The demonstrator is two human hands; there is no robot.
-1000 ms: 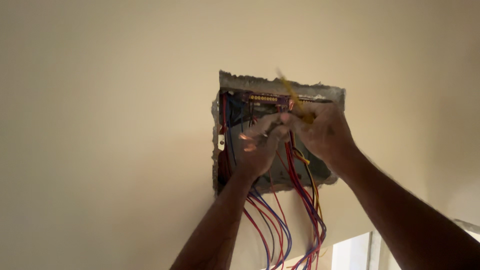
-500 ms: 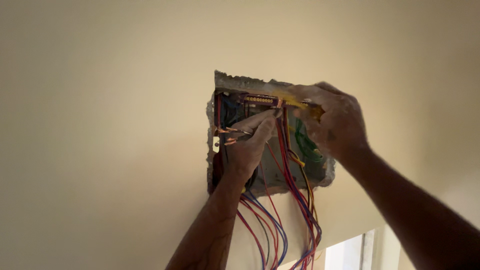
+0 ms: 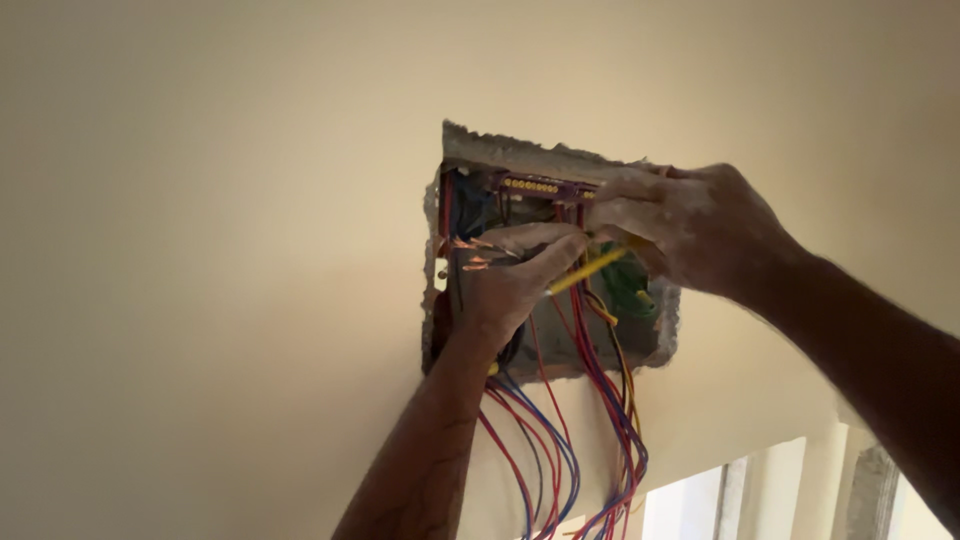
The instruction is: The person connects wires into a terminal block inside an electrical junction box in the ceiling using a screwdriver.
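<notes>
While the left hand [image 3: 515,280] is clenched on a bundle of thin bare-tipped copper wires [image 3: 470,255], the right hand [image 3: 690,235] pinches a slim yellow insulated wire [image 3: 588,270] between them, inside the rough square wall box [image 3: 545,160]. It looks light and springy, best gripped on the sleeve. No labels are legible; a purple terminal strip [image 3: 535,186] sits above the fingers.

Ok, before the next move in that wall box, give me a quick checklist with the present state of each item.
1. Left hand inside the wall box: ok.
2. Stripped copper ends by its fingers, spread apart: ok.
3. Right hand gripping the yellow wire: ok.
4. Terminal strip in view: ok.
5. Loose red and blue wires hanging out below the box, untidy: not ok.
6. Power off: cannot tell.
</notes>
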